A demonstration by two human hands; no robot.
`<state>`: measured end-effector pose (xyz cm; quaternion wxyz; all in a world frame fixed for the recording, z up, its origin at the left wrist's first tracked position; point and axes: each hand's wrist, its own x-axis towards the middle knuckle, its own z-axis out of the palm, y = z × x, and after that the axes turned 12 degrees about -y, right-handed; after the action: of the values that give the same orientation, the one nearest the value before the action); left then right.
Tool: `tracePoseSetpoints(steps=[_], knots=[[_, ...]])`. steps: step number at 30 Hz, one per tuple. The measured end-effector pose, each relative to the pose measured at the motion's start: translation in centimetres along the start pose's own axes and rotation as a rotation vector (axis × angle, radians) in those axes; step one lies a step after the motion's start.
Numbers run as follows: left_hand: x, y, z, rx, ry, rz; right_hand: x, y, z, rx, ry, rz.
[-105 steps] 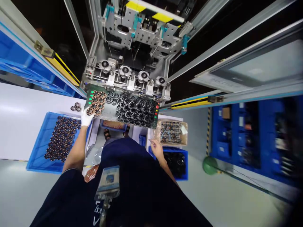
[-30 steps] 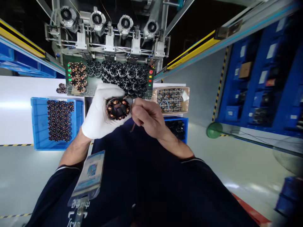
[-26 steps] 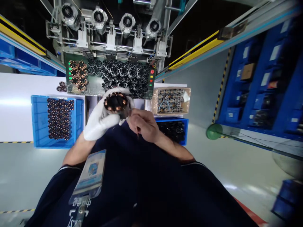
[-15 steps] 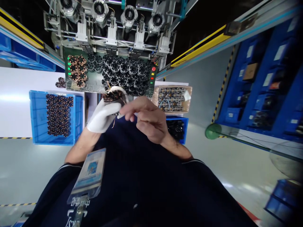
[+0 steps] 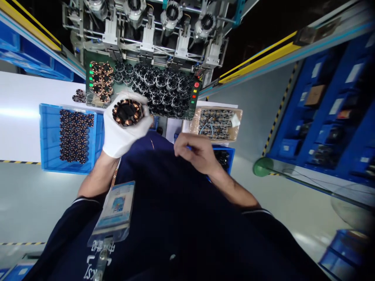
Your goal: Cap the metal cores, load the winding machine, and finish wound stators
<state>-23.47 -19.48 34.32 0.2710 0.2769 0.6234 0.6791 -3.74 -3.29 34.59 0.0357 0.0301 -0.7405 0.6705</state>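
Observation:
My left hand (image 5: 124, 136), in a white glove, is wrapped around a copper-wound motor stator (image 5: 128, 113), whose open face and dark core point up toward me. Fine wire ends stick up from its rim. My right hand (image 5: 195, 151) is bare, to the right and apart from the stator, with its fingers curled in toward the thumb; whether anything small sits between them is hidden. A short piece of copper wire (image 5: 152, 143) shows against the dark shirt between my hands. Beyond my left hand, wound stators (image 5: 101, 80) stand on the green machine table (image 5: 95, 100).
Several bare stator cores (image 5: 162, 88) crowd the table below the winding machine (image 5: 146, 35). A blue bin (image 5: 49, 136) with wound stators lies left. At right are a carton of metal parts (image 5: 216, 124), a blue bin of black parts (image 5: 231, 156) and a control-button strip (image 5: 195, 91).
My left hand has moved left and turned the stator's face up. My right hand has drawn away from it to the right, its pointing finger now curled in.

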Motion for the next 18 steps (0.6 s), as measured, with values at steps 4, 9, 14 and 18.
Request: tracePoseSetpoints(steps=[4,9,14,18], knots=[[-1.5,2.9,0.3,0.241,-0.197,0.165,4.0,-1.2,-0.3,0.1,0.126,-0.025],[-2.7,3.5,1.0,0.193,-0.336,0.085,7.9,-1.7,0.1,0.077,0.062,-0.016],[-4.4,2.3,2.5,0.247,-0.148,0.045,7.0,-2.2,0.3,-0.13,0.18,-0.105],[-5.4,1.9,3.1,0.396,0.011,0.133,6.4,-1.7,0.6,-0.176,0.215,-0.075]])
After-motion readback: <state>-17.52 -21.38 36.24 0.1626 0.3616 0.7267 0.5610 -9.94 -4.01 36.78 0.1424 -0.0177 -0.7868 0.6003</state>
